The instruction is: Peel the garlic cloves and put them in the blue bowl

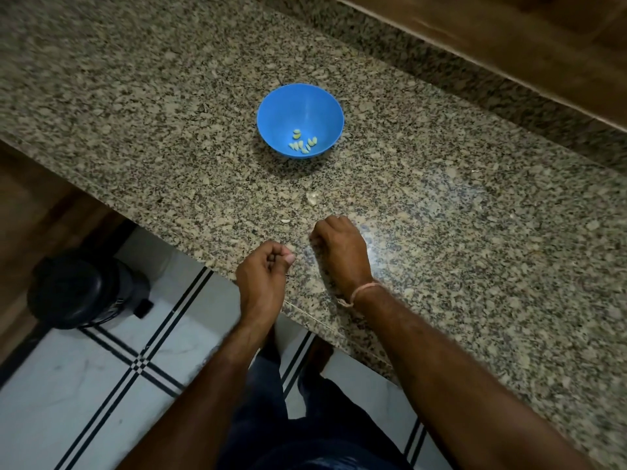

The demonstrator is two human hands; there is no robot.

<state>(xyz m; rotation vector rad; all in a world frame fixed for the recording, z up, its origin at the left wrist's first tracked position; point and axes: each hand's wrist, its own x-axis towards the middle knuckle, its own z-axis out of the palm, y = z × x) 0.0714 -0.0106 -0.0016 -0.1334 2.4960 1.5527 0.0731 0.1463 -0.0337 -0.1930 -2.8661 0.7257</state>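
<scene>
Both hands sit at the near edge of the worktop (169,113), well short of the blue bowl (305,103), which stands further back with a small heap of peeled garlic cloves (303,144) in its bottom. The left hand (263,269) is curled, thumb pressed to the fingers. The right hand (339,245) is balled knuckles-down on the stone. Whether either holds a clove I cannot tell. If one does, loosen the skin at the tip, strip it, and carry the clove over the rim before letting go. A pale scrap (311,197) lies between hands and bowl, easily missed on speckled stone. A black round thing (81,286) stands on the tiled floor, out of the way.
</scene>
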